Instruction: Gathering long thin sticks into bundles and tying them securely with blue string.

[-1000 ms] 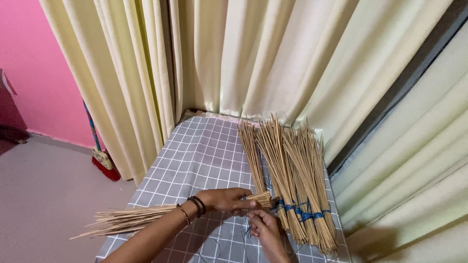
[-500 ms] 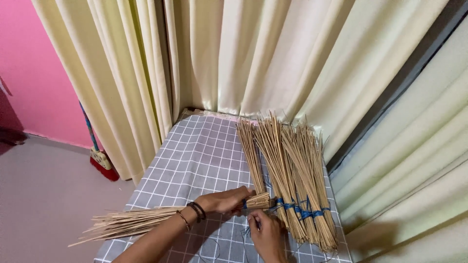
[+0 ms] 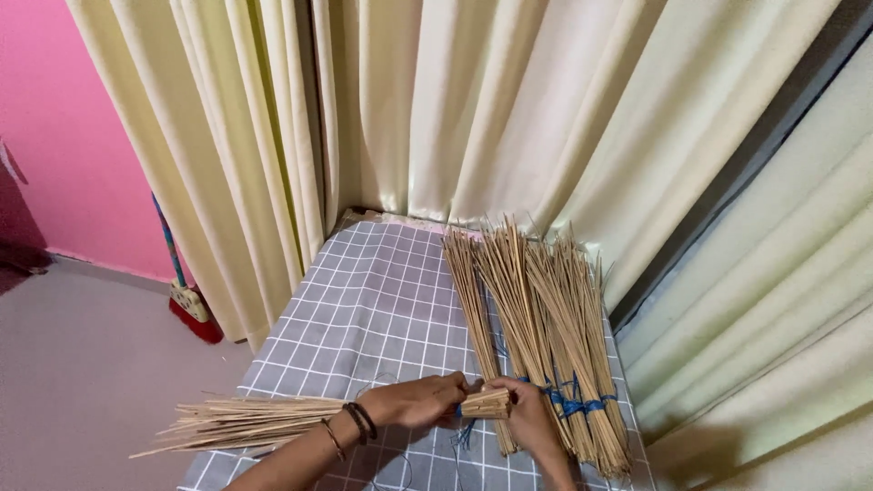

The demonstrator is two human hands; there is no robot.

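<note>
My left hand (image 3: 420, 401) grips a bundle of thin pale sticks (image 3: 245, 424) that lies across the grey checked cloth (image 3: 364, 309), its splayed tips pointing left past the cloth's edge. My right hand (image 3: 527, 416) pinches the bundle's cut end (image 3: 486, 403), where a blue string (image 3: 462, 435) hangs down. Both hands meet at that end near the front of the cloth. My left wrist wears dark bracelets.
Several stick bundles (image 3: 546, 336) tied with blue string lie side by side on the right of the cloth. Cream curtains (image 3: 473, 109) hang behind and to the right. A broom with a red base (image 3: 191, 305) leans by the pink wall at left.
The view has shifted a little. My right hand has come up from below onto the bundle's cut end, beside my left hand. The bundle lies in nearly the same place.
</note>
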